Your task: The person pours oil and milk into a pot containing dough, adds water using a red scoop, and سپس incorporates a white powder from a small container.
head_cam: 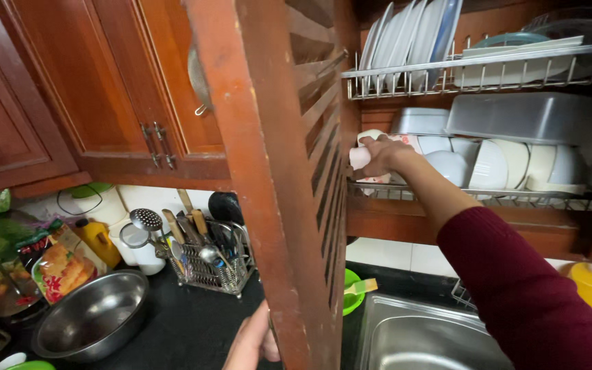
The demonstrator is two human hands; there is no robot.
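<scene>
The right hand [381,154] grasps a white cup [363,157] on the lower rack [515,199], right of centre. The left hand [253,340], bottom centre, grips the open cabinet door's [275,171] edge above the worktop [193,322].

I see a reddish-brown slatted cabinet door [289,178]; right of it, white bowls [501,164] and a maroon sleeve [515,288]. Left of it, a black worktop [193,329], a steel-grey bowl [90,318] and a yellow bottle [99,240].
</scene>
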